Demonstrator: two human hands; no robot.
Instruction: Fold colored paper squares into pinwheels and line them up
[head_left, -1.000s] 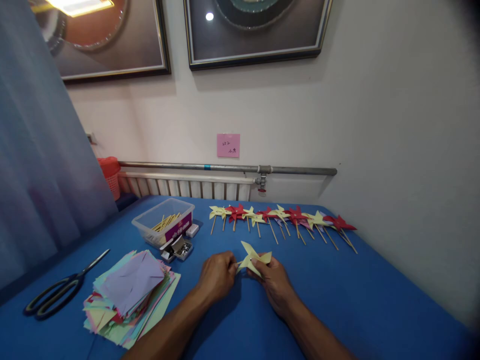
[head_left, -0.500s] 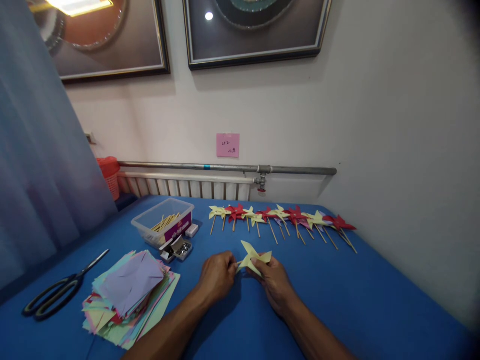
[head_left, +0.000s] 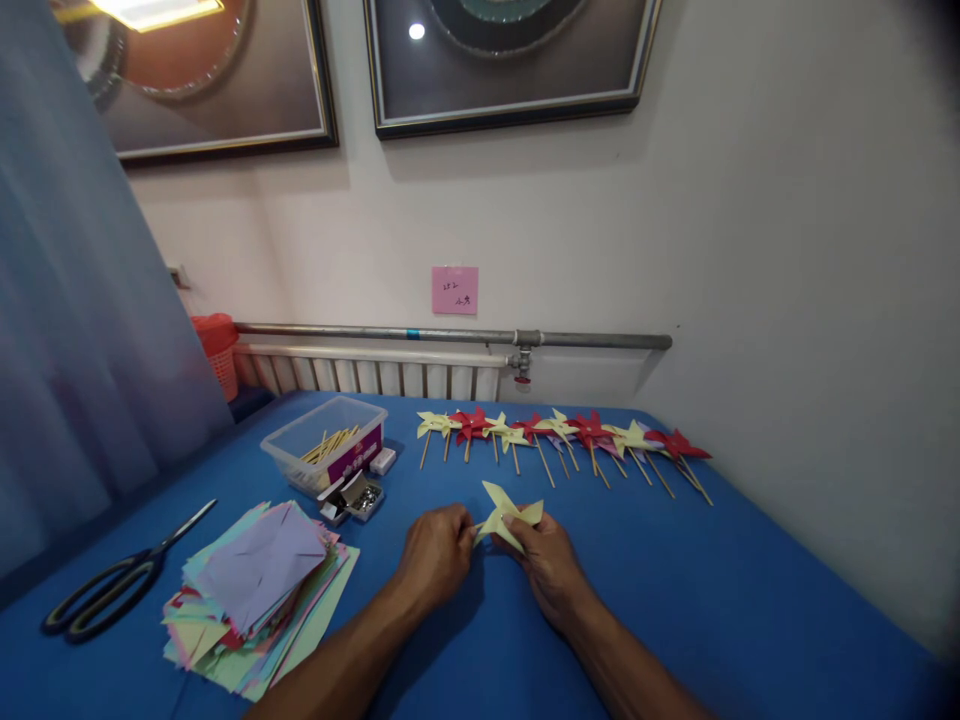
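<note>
Both hands low over blue table (head_left: 735, 600), pinched shut on yellow pinwheel (head_left: 504, 520): left hand (head_left: 435, 555) at stick end, right hand (head_left: 551, 565) on blades. Risk, by judgement: hard squeeze creases blades; slipped pin pricks finger; stick snaps. Finished pinwheel row (head_left: 562, 435) well apart.

Both hands meet on a yellow paper pinwheel (head_left: 504, 518) on the blue table (head_left: 735, 590): left hand (head_left: 435, 553) pinching its near-left edge, right hand (head_left: 550, 566) gripping its right side. Beyond the pinwheel, row of finished pinwheels (head_left: 562, 437); left of it, paper stack (head_left: 255, 585).
</note>
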